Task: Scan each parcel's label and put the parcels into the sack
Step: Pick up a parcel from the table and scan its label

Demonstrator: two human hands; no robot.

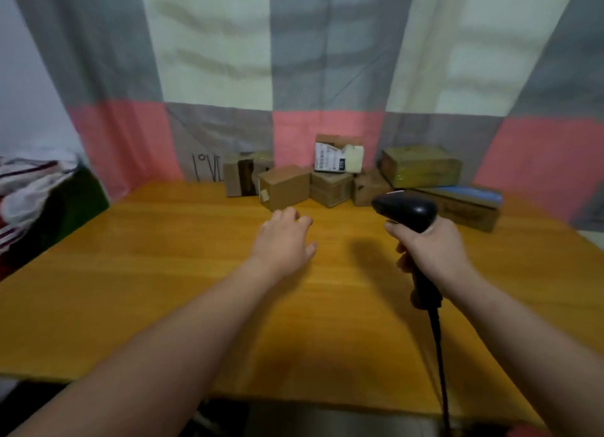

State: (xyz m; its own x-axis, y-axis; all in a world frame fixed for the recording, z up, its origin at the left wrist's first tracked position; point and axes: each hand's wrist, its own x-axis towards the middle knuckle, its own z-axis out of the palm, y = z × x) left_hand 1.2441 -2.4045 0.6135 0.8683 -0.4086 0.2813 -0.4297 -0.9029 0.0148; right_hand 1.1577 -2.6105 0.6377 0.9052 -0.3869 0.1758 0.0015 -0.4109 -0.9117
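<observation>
Mid-frame on bench [163, 273], L hand [284, 240], fingers loose & empty, reaches for nearest parcel [285, 187] just beyond, upper centre; R hand [431, 250] grips scanner [408, 212], farther right.

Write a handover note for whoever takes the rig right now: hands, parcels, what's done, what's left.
Left hand: open, empty, stretched out over the table toward the parcels.
Right hand: grips the black scanner; its cable hangs over the near edge.
Parcels: cardboard boxes piled at the table's far edge against the curtain; the top one shows a white label.
Sack: probably the striped bag at the left; its inside is hidden.
Done: cannot tell.
To do: pick up, scan and bag every parcel on the table.
</observation>
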